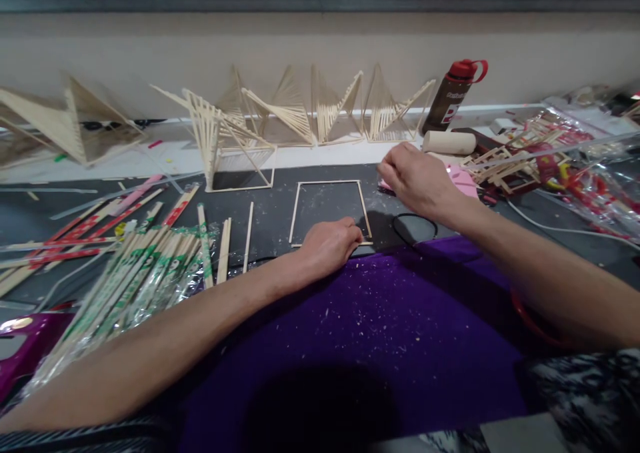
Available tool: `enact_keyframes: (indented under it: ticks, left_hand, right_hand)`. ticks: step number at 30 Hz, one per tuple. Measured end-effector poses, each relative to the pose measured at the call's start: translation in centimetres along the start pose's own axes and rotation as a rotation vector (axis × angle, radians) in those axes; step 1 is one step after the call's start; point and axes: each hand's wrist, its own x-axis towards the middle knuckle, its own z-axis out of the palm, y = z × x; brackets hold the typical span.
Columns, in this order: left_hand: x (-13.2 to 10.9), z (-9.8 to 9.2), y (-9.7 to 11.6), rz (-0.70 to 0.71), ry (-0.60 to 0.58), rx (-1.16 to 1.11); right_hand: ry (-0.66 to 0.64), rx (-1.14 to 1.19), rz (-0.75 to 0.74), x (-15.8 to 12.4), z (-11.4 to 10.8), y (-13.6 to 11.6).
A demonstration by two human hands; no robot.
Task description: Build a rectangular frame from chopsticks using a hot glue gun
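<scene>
Four-sided and flat, a frame of thin wooden sticks point(327, 182) lies on the dark grey mat. My left hand point(333, 245) rests over its near side, fingers closed at the near right corner. My right hand point(417, 176) is raised to the right of the frame, its fingers curled together; whatever they hold, if anything, is hidden. Beneath that hand are pink paper point(463, 180) and a black loop of cord point(415, 226). Left of the frame lie a single stick point(249, 236) and a few bare sticks point(225, 250).
Twisted stick models point(280, 116) line the wall, one nearer model point(215, 143) standing on the mat edge. Wrapped chopsticks point(150, 266) cover the left side. A bottle with a red lid point(450, 96), a pale cylinder point(449, 142) and cluttered plastic wrappers point(575, 166) occupy the right. Purple cloth point(370, 326) lies in front.
</scene>
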Motion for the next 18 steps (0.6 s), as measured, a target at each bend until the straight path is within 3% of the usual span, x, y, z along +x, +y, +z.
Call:
enact_keyframes:
  ticks: [4, 7, 10, 12, 15, 18]
  left_hand:
    - [-0.2, 0.3, 0.3, -0.017, -0.007, 0.022]
    - [-0.6, 0.0, 0.4, -0.006, 0.017, 0.021]
    - [-1.4, -1.1, -0.1, -0.025, 0.049, 0.008]
    - [-2.3, -2.2, -1.0, -0.066, 0.075, 0.01]
    - [-4.0, -3.5, -3.1, -0.139, 0.111, 0.042]
    - [-5.5, -4.1, -4.8, -0.218, 0.082, 0.111]
  right_hand:
    - [0.047, -0.197, 0.081, 4.1, 0.7, 2.5]
    - [0.135, -0.23, 0.136, 4.9, 1.4, 4.6]
    - [0.144, -0.171, 0.122, 2.9, 1.7, 5.0]
    - [0.028, -0.054, 0.087, 0.5, 2.0, 4.1]
    - [-0.142, 0.158, -0.118, -3.1, 2.8, 2.2]
    - [-0.239, 0.219, -0.259, -5.3, 3.7, 0.8]
